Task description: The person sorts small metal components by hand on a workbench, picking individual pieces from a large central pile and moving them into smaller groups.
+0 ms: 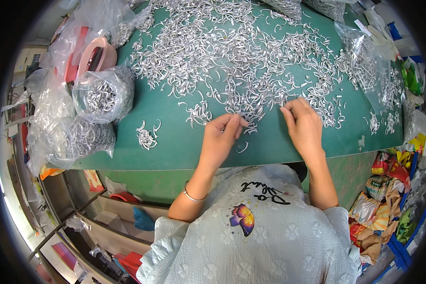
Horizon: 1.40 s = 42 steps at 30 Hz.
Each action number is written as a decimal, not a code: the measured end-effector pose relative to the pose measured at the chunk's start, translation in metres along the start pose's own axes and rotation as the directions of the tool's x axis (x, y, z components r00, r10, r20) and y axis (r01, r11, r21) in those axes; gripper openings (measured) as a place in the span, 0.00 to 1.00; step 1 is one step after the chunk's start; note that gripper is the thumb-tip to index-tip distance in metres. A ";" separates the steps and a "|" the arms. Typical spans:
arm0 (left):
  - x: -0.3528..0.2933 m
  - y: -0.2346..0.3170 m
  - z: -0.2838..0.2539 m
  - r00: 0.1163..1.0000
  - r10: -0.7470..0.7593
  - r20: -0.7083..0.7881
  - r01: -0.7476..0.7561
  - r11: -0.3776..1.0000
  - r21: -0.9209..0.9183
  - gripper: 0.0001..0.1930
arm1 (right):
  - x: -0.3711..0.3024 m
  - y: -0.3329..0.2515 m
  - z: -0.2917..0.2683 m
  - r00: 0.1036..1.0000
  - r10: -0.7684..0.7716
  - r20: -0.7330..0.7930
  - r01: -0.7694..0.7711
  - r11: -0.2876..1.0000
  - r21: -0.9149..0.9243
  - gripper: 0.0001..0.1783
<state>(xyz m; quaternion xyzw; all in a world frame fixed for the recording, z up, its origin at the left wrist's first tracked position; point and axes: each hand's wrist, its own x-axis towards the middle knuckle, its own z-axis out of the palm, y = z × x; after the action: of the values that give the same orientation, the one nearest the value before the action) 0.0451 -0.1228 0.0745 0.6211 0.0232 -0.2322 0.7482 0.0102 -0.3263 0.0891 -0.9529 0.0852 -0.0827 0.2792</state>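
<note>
A wide pile of small curved silvery metal pieces (pixel 241 90) covers much of the green tabletop (pixel 184 151). At the pile's near edge my left hand (pixel 221 137) is closed, thumb and fingers pressed together; what they hold, if anything, is too small to make out. One loose curved piece (pixel 242 147) lies just right of that hand. Touching the pile farther right, my right hand (pixel 304 124) has its fingers curled in a pinch, their tips partly hidden. Small separate heaps lie to the left, one of them a little cluster (pixel 146 137) near the front edge.
Clear plastic bags of metal pieces (pixel 103 97) stand at the table's left, beside a pink basket (pixel 99 54). Another filled bag (pixel 362 61) lies at the right. Below on the left are open shelves (pixel 118 222); colourful packets (pixel 378 199) are heaped at the lower right.
</note>
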 end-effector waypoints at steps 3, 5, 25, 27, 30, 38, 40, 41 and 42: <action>0.007 0.011 0.012 0.952 0.305 0.037 -0.258 0.730 0.632 0.19 | -0.009 0.001 -0.007 0.973 0.128 0.194 -0.223 0.752 0.620 0.03; 0.004 0.024 0.025 0.987 -0.157 0.021 0.154 0.982 0.106 0.20 | -0.019 -0.008 -0.002 0.955 0.147 0.257 -0.290 0.644 0.708 0.03; 0.033 0.025 0.001 0.966 0.204 0.161 -0.259 0.759 0.598 0.04 | 0.012 0.012 -0.011 0.972 0.098 0.214 -0.200 0.825 0.529 0.03; 0.032 0.019 -0.010 0.943 -0.115 0.312 0.147 0.986 -0.082 0.06 | 0.007 0.004 -0.012 0.952 0.048 0.303 -0.274 0.575 0.771 0.03; 0.019 0.015 -0.002 0.878 -0.243 0.412 0.446 0.724 -0.526 0.10 | 0.001 -0.010 -0.002 0.915 0.006 0.402 -0.359 0.463 0.810 0.03; 0.006 -0.011 -0.021 0.794 -0.193 0.576 0.603 0.359 -0.712 0.21 | 0.002 -0.008 -0.003 0.993 -0.026 0.118 -0.023 0.919 0.395 0.12; 0.006 -0.009 -0.020 0.830 -0.209 0.516 0.545 0.500 -0.674 0.21 | 0.003 -0.009 0.003 0.985 -0.169 0.028 0.161 0.970 0.181 0.14; 0.002 -0.005 -0.015 0.894 -0.267 0.361 0.435 0.712 -0.551 0.21 | 0.002 -0.014 0.012 0.967 -0.254 0.032 0.249 0.962 0.113 0.16; -0.001 0.002 -0.009 0.943 -0.273 0.191 0.326 0.872 -0.365 0.20 | 0.000 -0.012 0.016 0.960 -0.275 0.058 0.269 0.959 0.091 0.15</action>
<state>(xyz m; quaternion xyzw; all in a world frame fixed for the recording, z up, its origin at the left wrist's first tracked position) 0.0475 -0.1133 0.0748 0.4306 0.1151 -0.3770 0.8119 0.0150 -0.3084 0.0824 -0.9455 -0.0598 -0.0904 0.3072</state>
